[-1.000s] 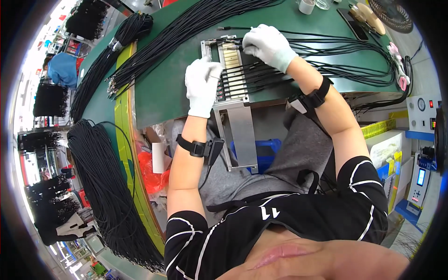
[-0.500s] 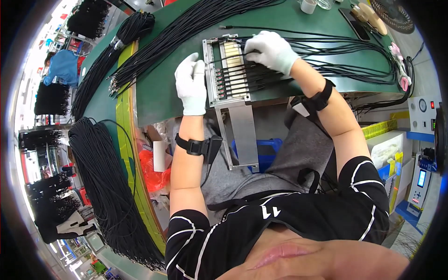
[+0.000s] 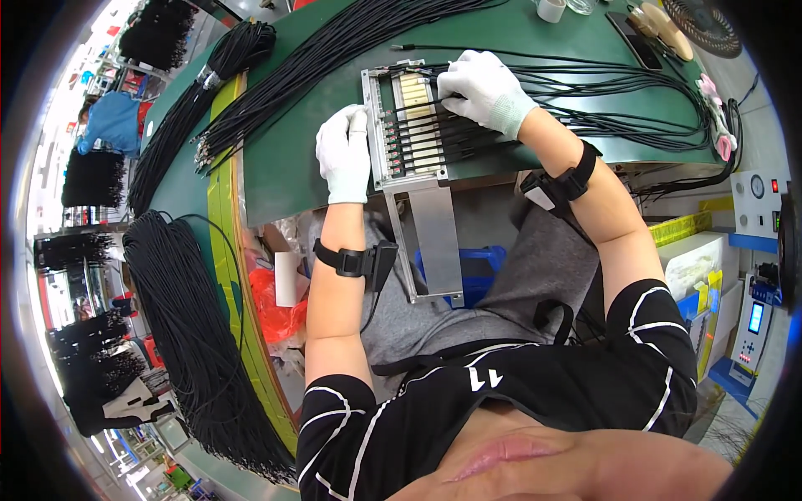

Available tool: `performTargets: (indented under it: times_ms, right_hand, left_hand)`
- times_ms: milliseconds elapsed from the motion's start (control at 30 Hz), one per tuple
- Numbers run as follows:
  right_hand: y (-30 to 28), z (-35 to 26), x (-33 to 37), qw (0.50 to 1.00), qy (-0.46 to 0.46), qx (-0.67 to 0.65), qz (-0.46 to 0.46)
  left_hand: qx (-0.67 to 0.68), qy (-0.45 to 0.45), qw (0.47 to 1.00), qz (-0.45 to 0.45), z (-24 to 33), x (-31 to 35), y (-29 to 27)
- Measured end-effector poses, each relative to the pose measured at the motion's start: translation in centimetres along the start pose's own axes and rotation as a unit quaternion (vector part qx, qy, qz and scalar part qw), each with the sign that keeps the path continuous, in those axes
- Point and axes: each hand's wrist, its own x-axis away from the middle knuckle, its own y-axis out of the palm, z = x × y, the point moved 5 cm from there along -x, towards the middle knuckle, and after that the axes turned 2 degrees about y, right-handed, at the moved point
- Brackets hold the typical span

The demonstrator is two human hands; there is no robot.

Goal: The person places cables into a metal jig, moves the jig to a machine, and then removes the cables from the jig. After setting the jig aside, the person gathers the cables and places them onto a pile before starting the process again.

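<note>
A metal fixture [image 3: 373,138] with a row of pale slotted blocks stands at the table's front edge. Several black cables lie side by side across its slots, their tips at the left rail. My right hand [image 3: 484,92], in a white glove, is closed on a black cable [image 3: 418,107] just right of the fixture, at its upper half. My left hand [image 3: 342,154], also gloved, is beside the fixture's left rail with its fingers drawn together. Whatever its fingertips may hold is hidden.
Long bundles of black cable [image 3: 326,63] cover the far left of the green table [image 3: 284,179], and another bundle [image 3: 188,317] hangs along the left. Looped cables [image 3: 635,79] spread to the right. A phone [image 3: 633,42] and a small fan [image 3: 702,25] sit at the far right.
My left hand's fingers have closed together and come up to the fixture's left rail; before, they were apart. My right hand has shifted only slightly.
</note>
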Motion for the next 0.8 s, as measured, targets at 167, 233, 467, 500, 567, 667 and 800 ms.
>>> performTargets:
  times_ms: [167,233,467,500,567,667,800]
  right_hand:
    - [-0.1,0.0,0.3,1.0,-0.021,0.018,0.005]
    - [-0.2,-0.2,0.3,0.999,-0.03,0.019,0.012]
    - [0.2,-0.9,0.0,0.999,-0.017,0.037,-0.022]
    - [0.4,-0.9,0.0,0.999,-0.016,0.038,-0.021]
    - [0.7,-0.8,0.0,1.0,-0.004,0.013,-0.008]
    - [0.6,0.6,-0.6,0.999,0.02,0.033,0.004]
    - [1.1,2.8,-2.2,0.988,0.065,0.133,-0.036]
  left_hand:
    - [-0.016,-0.013,1.0,-0.009,0.6,0.2,0.0]
    - [-0.032,-0.002,0.999,-0.005,0.6,0.2,0.1]
    - [-0.092,0.055,0.992,-0.072,3.5,0.4,0.8]
    - [-0.13,0.143,0.979,-0.071,4.6,0.6,1.3]
    - [-0.166,0.232,0.956,-0.07,5.7,0.9,1.8]
    - [-0.265,0.216,0.93,-0.137,6.0,1.1,2.2]
    - [-0.247,0.205,0.933,-0.161,5.5,0.2,3.0]
